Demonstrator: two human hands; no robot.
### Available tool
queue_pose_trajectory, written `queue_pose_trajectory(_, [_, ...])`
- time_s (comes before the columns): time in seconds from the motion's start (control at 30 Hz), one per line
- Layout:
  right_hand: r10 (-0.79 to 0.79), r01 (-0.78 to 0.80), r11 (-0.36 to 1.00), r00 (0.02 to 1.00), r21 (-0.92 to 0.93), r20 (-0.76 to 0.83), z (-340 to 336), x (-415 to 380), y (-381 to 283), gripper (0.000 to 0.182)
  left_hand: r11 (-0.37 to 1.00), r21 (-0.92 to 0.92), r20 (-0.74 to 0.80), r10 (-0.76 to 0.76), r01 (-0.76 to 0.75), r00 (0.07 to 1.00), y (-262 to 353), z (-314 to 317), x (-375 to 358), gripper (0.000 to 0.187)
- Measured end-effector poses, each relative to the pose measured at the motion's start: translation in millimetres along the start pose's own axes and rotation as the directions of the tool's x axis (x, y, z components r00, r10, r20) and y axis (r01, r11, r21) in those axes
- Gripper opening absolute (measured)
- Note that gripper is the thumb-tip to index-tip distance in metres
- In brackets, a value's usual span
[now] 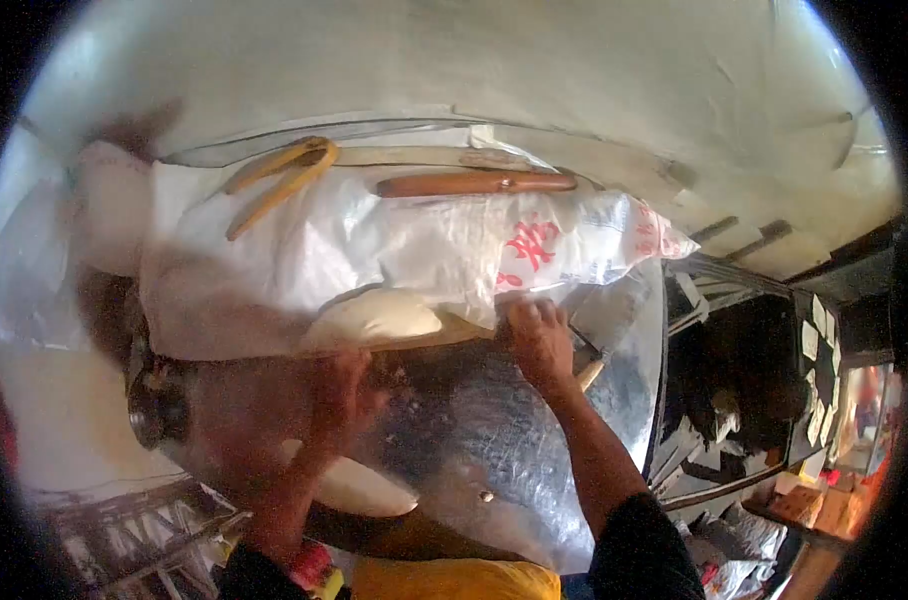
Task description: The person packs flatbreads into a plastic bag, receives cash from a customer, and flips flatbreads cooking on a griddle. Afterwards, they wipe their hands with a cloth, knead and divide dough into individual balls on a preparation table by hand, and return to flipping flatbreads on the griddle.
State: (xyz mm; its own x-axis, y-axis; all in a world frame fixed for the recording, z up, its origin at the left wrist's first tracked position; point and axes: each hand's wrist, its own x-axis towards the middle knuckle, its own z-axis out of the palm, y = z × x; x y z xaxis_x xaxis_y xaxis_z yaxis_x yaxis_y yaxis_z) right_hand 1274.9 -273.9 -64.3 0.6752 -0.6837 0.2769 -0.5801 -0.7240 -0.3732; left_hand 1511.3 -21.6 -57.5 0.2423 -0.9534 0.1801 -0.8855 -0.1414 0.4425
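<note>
While right hand [539, 340] grips plastic sheet [394, 245], foil-covered counter [504, 440], rolling pin [474, 183]

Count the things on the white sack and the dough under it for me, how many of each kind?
Wooden rolling pin: 1
Yellow tongs: 1
Dough lumps: 2, one at the sack's edge by the right hand, one lower by the blurred left hand
Total: 4

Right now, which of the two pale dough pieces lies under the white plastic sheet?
The upper dough piece, on the wooden board; the plastic sheet overlaps its top. The lower dough piece lies uncovered.
</note>
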Motion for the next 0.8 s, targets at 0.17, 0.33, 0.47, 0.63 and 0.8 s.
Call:
queue_pose_trajectory(0.17, [0.222, -0.694, 0.596, 0.626, 0.404, 0.748, 2, -66, -23, 0.028, 0.99, -0.027, 0.277, -0.127, 0.14, 0.952, 29, -7, -100, 0.06])
queue_pose_trajectory(0.33, [0.173, -0.609, -0.039, 0.777, 0.792, 0.605, -43, -60, -107, 0.05, 0.993, 0.097, 0.579, -0.11, 0.066, 0.808, 82, -64, -108, 0.071])
queue_pose_trajectory(0.47, [0.123, -0.266, 0.588, 0.963, 0.764, 0.241, -67, -115, -100, 0.046, 0.973, 0.19, 0.452, 0.03, -0.129, 0.891, 51, -19, -169, 0.071])
queue_pose_trajectory(0.63, [-0.349, 0.3, 0.92, 0.92, 0.251, 0.179, -26, -289, -72, 0.039, 0.898, 0.374, 0.207, 0.166, -0.234, 0.964, 52, -21, -177, 0.074])
queue_pose_trajectory(0.8, [-0.316, 0.285, 0.946, 0.919, 0.156, 0.236, 23, -321, -81, 0.052, 0.973, 0.119, 0.262, 0.16, -0.196, 0.952, 19, -14, -129, 0.076])
